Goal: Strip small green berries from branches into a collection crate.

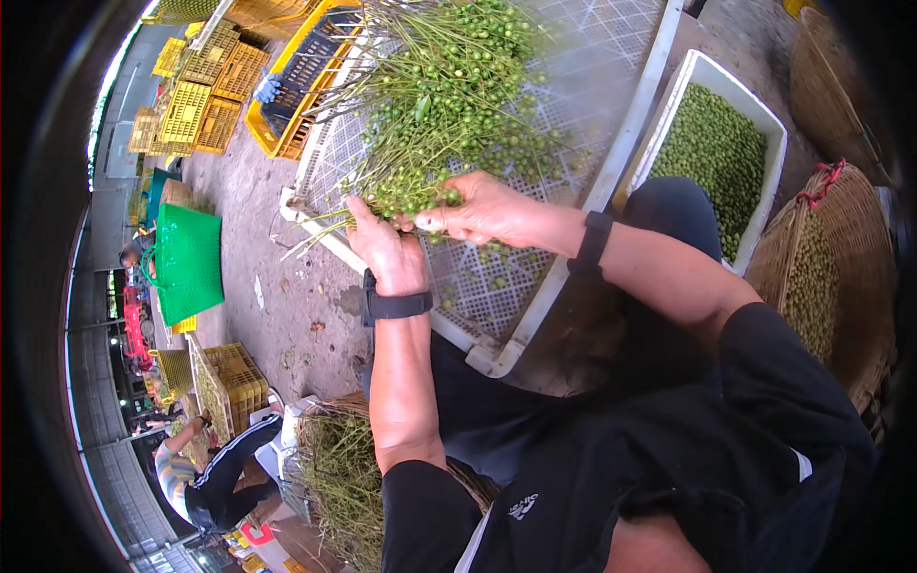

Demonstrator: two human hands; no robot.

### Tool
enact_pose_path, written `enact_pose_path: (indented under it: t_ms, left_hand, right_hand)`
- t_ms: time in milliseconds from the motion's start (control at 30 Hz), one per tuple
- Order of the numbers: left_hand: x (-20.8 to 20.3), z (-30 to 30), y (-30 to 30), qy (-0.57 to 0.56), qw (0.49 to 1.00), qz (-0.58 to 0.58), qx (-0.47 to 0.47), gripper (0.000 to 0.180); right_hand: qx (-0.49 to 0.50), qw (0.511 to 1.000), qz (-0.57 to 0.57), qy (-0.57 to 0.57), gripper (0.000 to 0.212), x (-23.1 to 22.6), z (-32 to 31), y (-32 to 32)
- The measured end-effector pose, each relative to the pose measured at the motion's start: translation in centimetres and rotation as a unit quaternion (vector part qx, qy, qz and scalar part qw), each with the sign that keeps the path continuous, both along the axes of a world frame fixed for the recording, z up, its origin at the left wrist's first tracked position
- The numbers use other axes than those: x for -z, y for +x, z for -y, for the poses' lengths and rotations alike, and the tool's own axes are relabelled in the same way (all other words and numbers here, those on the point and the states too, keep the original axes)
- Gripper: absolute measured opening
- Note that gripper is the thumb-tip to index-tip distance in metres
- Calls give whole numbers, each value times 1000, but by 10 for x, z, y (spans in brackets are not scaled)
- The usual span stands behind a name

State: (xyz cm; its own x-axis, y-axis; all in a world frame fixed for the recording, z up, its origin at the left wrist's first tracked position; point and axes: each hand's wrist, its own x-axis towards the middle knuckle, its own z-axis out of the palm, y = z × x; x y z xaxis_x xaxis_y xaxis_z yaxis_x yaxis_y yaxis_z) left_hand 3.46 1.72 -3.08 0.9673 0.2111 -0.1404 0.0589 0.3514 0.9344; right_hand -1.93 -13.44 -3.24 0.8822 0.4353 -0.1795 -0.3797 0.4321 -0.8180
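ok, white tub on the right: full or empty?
White tub: not empty; loose green fruit spreads wall to wall. Whether it's completely full, cannot tell.

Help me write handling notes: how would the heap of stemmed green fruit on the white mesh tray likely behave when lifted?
The heap would probably come up as a tangle, since its thin stems cross one another. Those slender stems may flex or snap. Single round fruits loose on the tray would likely roll.
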Motion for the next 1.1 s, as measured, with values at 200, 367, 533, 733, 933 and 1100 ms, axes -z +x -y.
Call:
enact_pose_path:
  t_ms: [200, 367, 533, 733, 933, 1100]
  left_hand:
    - [-4, 7, -3, -9, 1000, 2, 8, 36]
    - [-7, -18, 5, -31, 999, -4, -14, 31]
    - [-15, -27, 13, -82, 996, -20, -37, 28]
    - [-12, -29, 10, -46, 998, -24, -23, 30]
    - [-4, -11, 2, 36, 999, 7, -3, 35]
    - [-11, 4, -3, 36, 999, -13, -12, 33]
  right_hand:
    - [-3, 989, 51, -140, 31, 3, 1, -1]
    - [-67, 993, 6, -100, 24, -8, 10, -10]
    - [-37, 999, 7, 2, 19, 8, 16, -6]
    - [23, 995, -71, 68, 28, -12, 22, 2]
    - [-13, 992, 64, -110, 27, -4, 11, 2]
    - [40, 976, 126, -176, 23, -1, 16, 0]
